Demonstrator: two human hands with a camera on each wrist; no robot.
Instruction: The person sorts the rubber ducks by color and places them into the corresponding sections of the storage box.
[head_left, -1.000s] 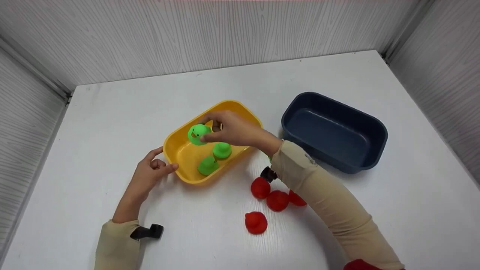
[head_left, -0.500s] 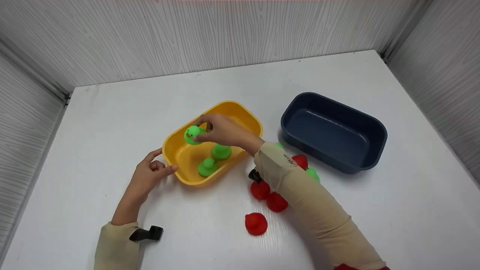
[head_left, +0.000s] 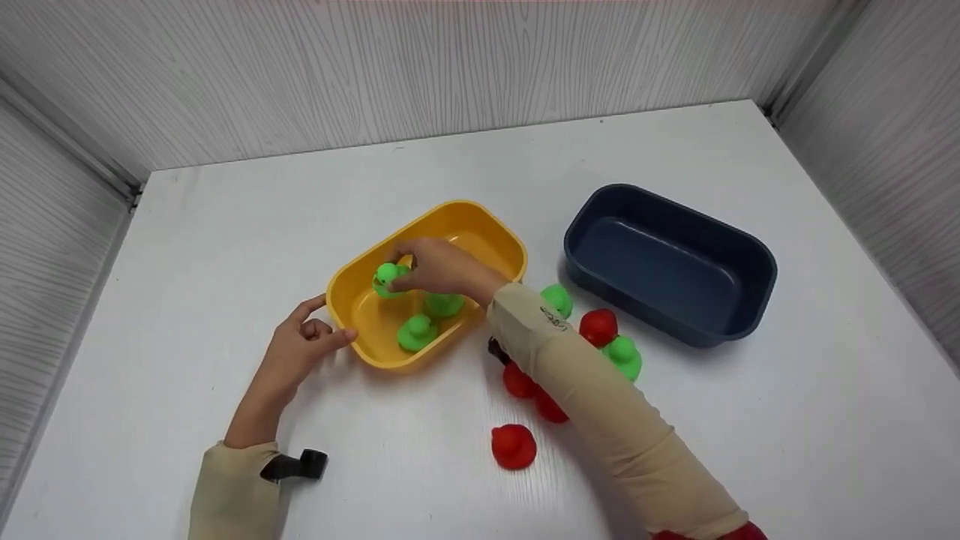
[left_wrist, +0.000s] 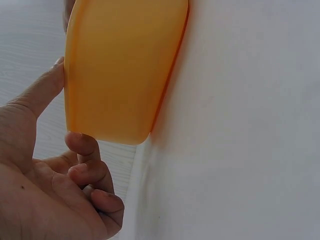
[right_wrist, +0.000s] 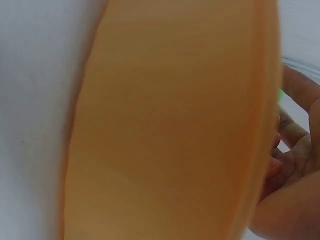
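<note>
In the head view my right hand point(head_left: 444, 268) pinches a green rubber duck point(head_left: 386, 279) between thumb and fingers, low inside the yellow tub point(head_left: 484, 236). Two more green ducks lie in that tub, one green duck point(head_left: 418, 333) near its front wall and another green duck point(head_left: 445, 304) beside it. My left hand point(head_left: 289, 356) holds the tub's near-left corner with thumb and index finger, the other fingers curled in. The left wrist view shows those fingers against the tub wall point(left_wrist: 120, 75). In the right wrist view the tub wall point(right_wrist: 165, 125) hides most of the held duck.
A navy tub point(head_left: 660, 262) stands at the right. Between the tubs and the right sleeve lie a green duck point(head_left: 556, 299), a red duck point(head_left: 598, 328) and another green duck point(head_left: 623, 358). Further red ducks sit partly under the forearm; one red duck point(head_left: 514, 447) lies nearer the front.
My right hand has moved slightly left and lowered the green duck deeper into the yellow tub. The right forearm has swung left, uncovering ducks beside the navy tub. My left hand stays put.
</note>
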